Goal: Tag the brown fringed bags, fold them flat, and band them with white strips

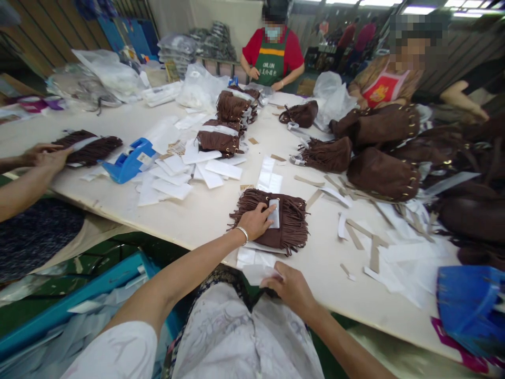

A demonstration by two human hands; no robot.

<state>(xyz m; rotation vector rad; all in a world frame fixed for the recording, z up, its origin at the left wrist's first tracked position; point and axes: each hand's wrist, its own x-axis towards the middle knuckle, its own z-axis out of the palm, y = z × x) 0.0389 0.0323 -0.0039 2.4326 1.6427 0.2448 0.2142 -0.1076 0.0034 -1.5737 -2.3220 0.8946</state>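
Note:
A brown fringed leather bag (294,223) lies folded flat on the table in front of me, fringe spread to both sides. My left hand (256,221) rests on it with fingers extended, pressing a pale strip (275,215) against its middle. At the table's near edge, my right hand (292,288) pinches a thin white sheet (258,275) between thumb and fingers. The sheet hangs below the bag, apart from it. A white wrapping strip (269,176) shows on the table just beyond the bag.
Loose white sheets (171,179) and a blue tape dispenser (132,160) lie to the left. Brown bags (384,173) pile up at right, near another blue dispenser (469,310). A co-worker's hands (47,158) touch a fringed bag (89,147). A teal bin (79,316) stands below left.

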